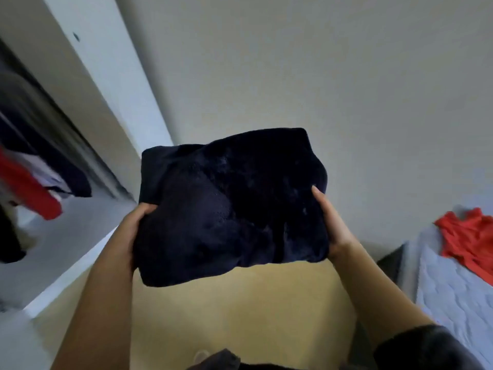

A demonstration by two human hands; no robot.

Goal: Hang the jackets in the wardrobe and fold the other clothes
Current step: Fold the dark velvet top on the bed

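A folded dark navy fleece garment [229,204] is held up in the air in the middle of the view. My left hand [133,228] grips its left edge and my right hand [333,222] grips its right edge, fingers pressed into the cloth. At the left stands the open wardrobe [88,84] with dark and red clothes [29,188] hanging inside, blurred. An orange-red garment [469,236] lies crumpled on the bed at the right.
The bed [453,295] with a pale blue quilted cover fills the lower right corner. A plain grey wall [293,62] is straight ahead. Yellowish floor [253,311] shows below the bundle, between the wardrobe's white base and the bed.
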